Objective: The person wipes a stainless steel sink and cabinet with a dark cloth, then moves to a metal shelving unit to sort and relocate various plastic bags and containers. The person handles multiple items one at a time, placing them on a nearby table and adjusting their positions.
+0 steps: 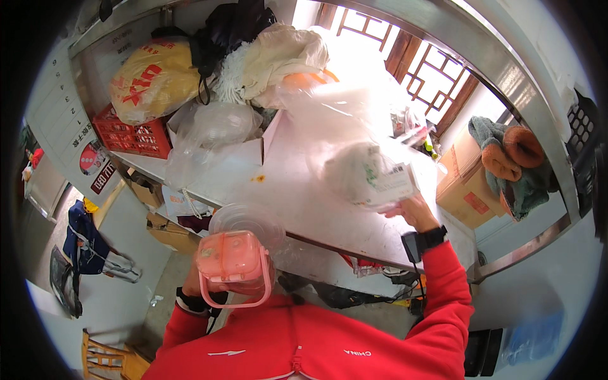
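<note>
My left hand [194, 279], partly hidden, grips a pink plastic container [228, 254] with a lid and a carrying handle, in front of my chest. Just beyond it is a clear round plastic tub or lid [268, 219]; whether the same hand holds it I cannot tell. Over the right part of the white tabletop [294, 190], my right hand [412, 213] has its fingers around a small white printed box [394, 185]. A clear plastic bag with whitish contents [349, 171] lies against that box, somewhat blurred; I cannot tell if the hand grips it too.
A red plastic basket [135, 135] carries a yellow bag [156, 80] at the back left. Beside it, an open carton [259, 149] contains plastic-wrapped things. Cardboard boxes [468, 175] and fleece-lined items [510, 152] stand right, near a metal frame post [546, 90]. A lower shelf [313, 268] holds bags.
</note>
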A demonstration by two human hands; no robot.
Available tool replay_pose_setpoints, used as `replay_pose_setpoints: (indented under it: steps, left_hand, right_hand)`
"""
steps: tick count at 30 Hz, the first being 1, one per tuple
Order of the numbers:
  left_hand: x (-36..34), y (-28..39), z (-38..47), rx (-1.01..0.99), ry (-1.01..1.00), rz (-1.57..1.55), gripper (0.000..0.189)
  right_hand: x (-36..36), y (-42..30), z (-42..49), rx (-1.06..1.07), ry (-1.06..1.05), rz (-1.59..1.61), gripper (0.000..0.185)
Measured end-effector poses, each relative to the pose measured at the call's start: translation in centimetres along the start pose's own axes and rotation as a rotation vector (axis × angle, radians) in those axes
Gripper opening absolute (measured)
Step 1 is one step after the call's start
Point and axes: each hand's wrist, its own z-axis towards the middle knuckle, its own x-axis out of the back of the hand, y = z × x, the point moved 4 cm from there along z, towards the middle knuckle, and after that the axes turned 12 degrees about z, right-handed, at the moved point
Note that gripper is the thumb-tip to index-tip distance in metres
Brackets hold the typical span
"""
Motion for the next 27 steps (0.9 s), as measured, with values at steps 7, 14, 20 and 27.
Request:
replay_pose_setpoints:
  steps: [7,14,20,27]
  left_hand:
    - [-3.3,0.8,3.1,-0.022,-0.075,0.034,0.085]
    - [-5.0,1.1,5.4,-0.052,-0.126,0.073,0.092]
    - [-5.1,2.1,6.7,-0.102,-0.099,0.127,0.098]
    - [-7.7,4.8,8.3,-0.079,-0.327,-0.139,0.096]
  right_hand:
    - [6.9,0.0,-5.7,-0.043,-0.031,-0.603,0.046]
    - [8.0,-6.7,-10.7,-0.398,0.454,-0.527,0.029]
    - [2.2,-16.6,-9.8,0.483,0.615,-0.711,0.015]
    - [-8.4,-17.3,-4.8,0.563,0.228,-0.786,0.038]
